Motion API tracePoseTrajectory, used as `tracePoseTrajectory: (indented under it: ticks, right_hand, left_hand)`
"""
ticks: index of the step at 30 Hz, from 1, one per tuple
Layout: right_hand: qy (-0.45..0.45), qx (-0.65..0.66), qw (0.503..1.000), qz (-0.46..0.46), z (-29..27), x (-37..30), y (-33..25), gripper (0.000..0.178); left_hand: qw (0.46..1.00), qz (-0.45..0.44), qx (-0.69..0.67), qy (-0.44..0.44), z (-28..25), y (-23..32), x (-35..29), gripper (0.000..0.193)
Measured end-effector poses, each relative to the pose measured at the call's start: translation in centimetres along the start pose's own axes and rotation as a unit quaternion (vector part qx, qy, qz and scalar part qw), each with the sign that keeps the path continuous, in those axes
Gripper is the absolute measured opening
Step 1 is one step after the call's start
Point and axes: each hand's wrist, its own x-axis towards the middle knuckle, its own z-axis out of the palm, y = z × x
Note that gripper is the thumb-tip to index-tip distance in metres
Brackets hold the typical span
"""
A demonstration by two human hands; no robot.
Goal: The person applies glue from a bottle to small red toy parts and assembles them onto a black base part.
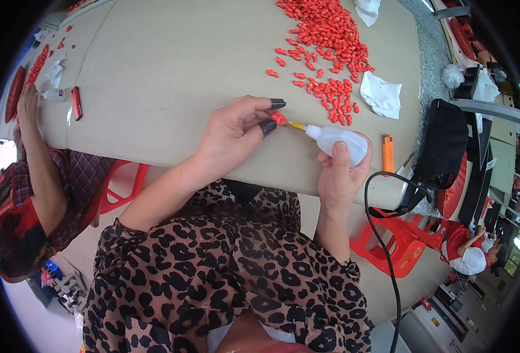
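A small red piece [279, 117] is pinched between the thumb and forefinger of my left hand [236, 126]; both fingertips wear black covers. My right hand [339, 179] grips a white squeeze bottle [340, 143], tilted so its thin yellow nozzle [297, 125] points left. The nozzle tip is at or very close to the red piece; whether they touch I cannot tell. Beyond my hands, a large heap of similar red pieces [330, 35] spreads over the pale table [172, 70], with several loose ones nearer to me.
White tissue [381, 95] and an orange lighter [387, 154] lie to the right, near a black bag [442, 144]. A black cable [383, 247] hangs at my right. On the left, a co-worker's arm [39, 159] reaches over the table, near a red lighter-like object [76, 103].
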Motion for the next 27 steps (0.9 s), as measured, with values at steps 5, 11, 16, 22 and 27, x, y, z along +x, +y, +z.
tracePoseTrajectory:
  ticks: [5,11,16,22,27]
  right_hand:
    - [0.003,0.067,0.998,0.005,-0.7,-0.7,-1.5,0.028]
    - [-0.004,0.076,0.997,0.002,-1.0,-1.5,-2.8,0.027]
    - [-0.024,0.135,0.99,0.022,-1.3,-1.3,-2.4,0.029]
    - [-0.019,0.151,0.986,0.071,-0.4,-1.8,-2.2,0.028]
    - [-0.03,0.186,0.977,0.096,0.2,-1.4,-2.6,0.027]
  left_hand:
    - [1.0,0.002,-0.01,-0.008,1.2,1.3,-0.9,0.03]
    - [1.0,-0.009,-0.022,0.001,2.0,2.3,-1.7,0.029]
    - [0.999,-0.015,-0.035,0.008,1.8,2.2,-1.8,0.028]
    - [0.999,-0.008,-0.048,0.019,0.8,1.9,-1.9,0.028]
    - [0.997,-0.017,-0.073,0.015,0.1,2.4,-1.9,0.029]
